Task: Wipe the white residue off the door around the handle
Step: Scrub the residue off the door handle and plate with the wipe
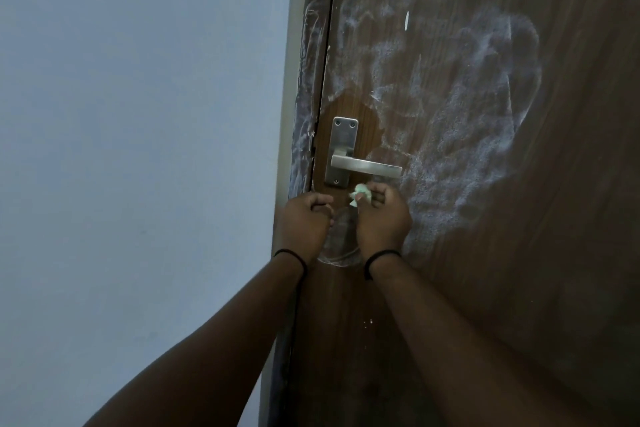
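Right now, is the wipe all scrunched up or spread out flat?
Scrunched up. The wipe is a small crumpled wad pinched in the right hand below the handle.

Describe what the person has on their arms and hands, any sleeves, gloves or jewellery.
Both forearms are bare, with no sleeves showing, and there are no gloves. The left hand and the right hand each have a thin black band around the wrist. No rings or watch can be made out.

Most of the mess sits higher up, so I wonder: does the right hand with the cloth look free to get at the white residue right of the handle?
Probably yes. The right hand holds the cloth just below the handle, the white residue begins beside it, and nothing lies between.
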The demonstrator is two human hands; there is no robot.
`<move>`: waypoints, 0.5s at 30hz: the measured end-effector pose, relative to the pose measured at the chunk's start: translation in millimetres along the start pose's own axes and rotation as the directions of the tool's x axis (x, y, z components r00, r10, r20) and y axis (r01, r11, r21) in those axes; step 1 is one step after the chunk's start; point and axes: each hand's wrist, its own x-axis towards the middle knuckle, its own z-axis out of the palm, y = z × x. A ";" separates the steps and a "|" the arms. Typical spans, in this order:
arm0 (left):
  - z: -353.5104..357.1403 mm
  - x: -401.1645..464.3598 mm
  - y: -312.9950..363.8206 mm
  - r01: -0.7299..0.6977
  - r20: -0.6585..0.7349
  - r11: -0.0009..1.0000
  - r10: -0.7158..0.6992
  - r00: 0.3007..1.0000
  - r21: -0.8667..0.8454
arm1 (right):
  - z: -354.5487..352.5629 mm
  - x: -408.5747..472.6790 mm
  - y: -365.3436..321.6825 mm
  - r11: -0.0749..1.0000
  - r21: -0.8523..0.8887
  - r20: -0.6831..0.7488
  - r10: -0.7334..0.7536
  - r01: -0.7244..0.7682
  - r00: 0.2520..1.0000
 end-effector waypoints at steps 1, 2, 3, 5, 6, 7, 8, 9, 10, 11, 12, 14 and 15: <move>1.6 0.8 -5.2 -0.070 -0.035 0.995 0.073 0.997 0.064 | 4.9 1.8 3.9 0.997 -0.030 -0.031 -0.071 0.070 0.997; 2.8 2.0 -9.8 -0.132 -0.066 0.985 0.140 0.988 0.114 | 10.4 3.7 7.7 0.989 -0.069 -0.045 -0.137 0.134 0.990; 4.1 4.0 -13.6 -0.178 -0.090 0.974 0.192 0.977 0.142 | 16.0 6.1 11.7 0.976 -0.109 -0.044 -0.194 0.188 0.980; 5.6 8.0 -17.9 -0.248 -0.116 0.951 0.272 0.955 0.187 | 22.8 9.4 18.9 0.947 -0.176 -0.028 -0.279 0.270 0.960; 5.6 10.2 -18.5 -0.283 -0.109 0.933 0.312 0.944 0.221 | 24.1 11.0 22.2 0.928 -0.213 -0.016 -0.316 0.305 0.949; 4.9 11.6 -18.7 -0.317 -0.100 0.914 0.351 0.931 0.254 | 22.7 12.2 25.0 0.907 -0.247 0.001 -0.352 0.342 0.936; 3.8 12.4 -17.9 -0.349 -0.095 0.895 0.387 0.917 0.277 | 19.6 13.4 27.1 0.887 -0.267 0.023 -0.385 0.377 0.923; 2.8 13.0 -16.5 -0.369 -0.093 0.882 0.411 0.907 0.294 | 15.4 14.6 28.2 0.875 -0.277 0.041 -0.403 0.398 0.914; 2.2 12.9 -15.0 -0.379 -0.092 0.874 0.423 0.902 0.304 | 11.4 16.3 28.5 0.876 -0.272 0.044 -0.401 0.397 0.915; 1.9 13.2 -12.2 -0.386 -0.085 0.870 0.429 0.899 0.307 | 8.1 20.1 26.5 0.891 -0.264 0.020 -0.377 0.369 0.926; 1.6 13.2 -9.0 -0.394 -0.079 0.865 0.437 0.896 0.311 | 7.2 24.4 24.3 0.916 -0.243 -0.016 -0.333 0.319 0.943; -0.1 13.0 -1.7 -0.410 -0.084 0.853 0.458 0.885 0.324 | 11.8 27.5 20.0 0.954 -0.197 -0.075 -0.245 0.227 0.967; -1.8 13.2 1.6 -0.413 -0.089 0.852 0.462 0.882 0.323 | 15.1 24.4 19.9 0.960 -0.188 -0.068 -0.225 0.209 0.972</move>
